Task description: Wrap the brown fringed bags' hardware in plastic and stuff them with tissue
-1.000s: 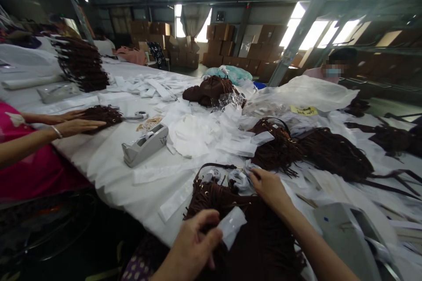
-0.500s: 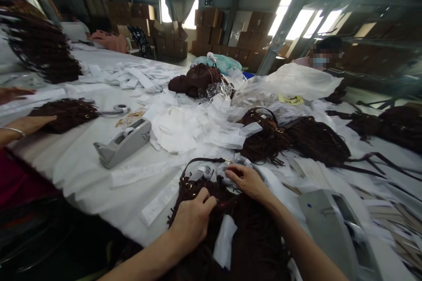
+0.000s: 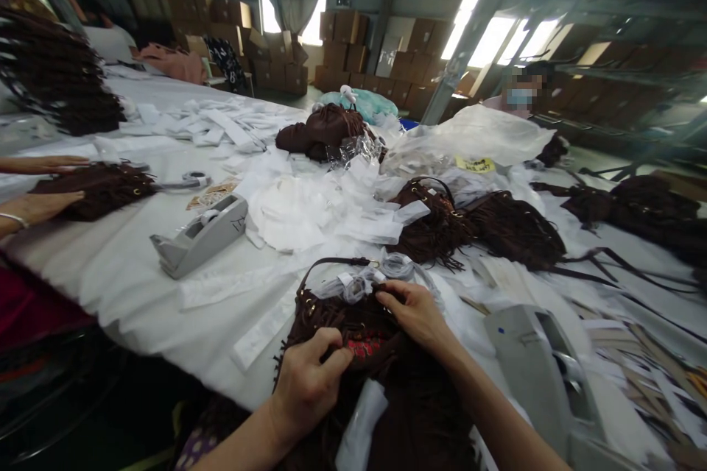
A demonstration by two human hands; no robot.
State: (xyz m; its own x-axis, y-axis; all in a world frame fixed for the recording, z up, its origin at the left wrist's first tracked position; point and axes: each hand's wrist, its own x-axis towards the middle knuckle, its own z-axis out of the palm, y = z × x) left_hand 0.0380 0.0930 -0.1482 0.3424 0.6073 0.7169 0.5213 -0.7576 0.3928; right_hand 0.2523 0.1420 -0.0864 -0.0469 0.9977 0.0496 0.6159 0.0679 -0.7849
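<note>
A dark brown fringed bag [image 3: 331,313] lies at the near edge of the white table [image 3: 127,265], its mouth showing a red lining. My left hand [image 3: 306,383] is closed, pinching the near rim of the bag's opening. My right hand [image 3: 417,313] grips the far rim, fingers curled over it. A thin strap and white wrapped hardware [image 3: 353,283] lie just beyond my hands. A white slip of paper [image 3: 359,430] rests on the bag below my left hand.
A grey tape dispenser [image 3: 199,235] stands to the left, another [image 3: 544,375] at the right. More fringed bags [image 3: 469,224] and heaps of white paper [image 3: 309,210] cover the middle. A co-worker's hands [image 3: 38,202] rest on a bag at the far left; another person sits at the back right.
My left hand let the white slip drop onto the bag and took hold of the bag's near rim. My right hand closed on the far rim, and the opening now shows red lining.
</note>
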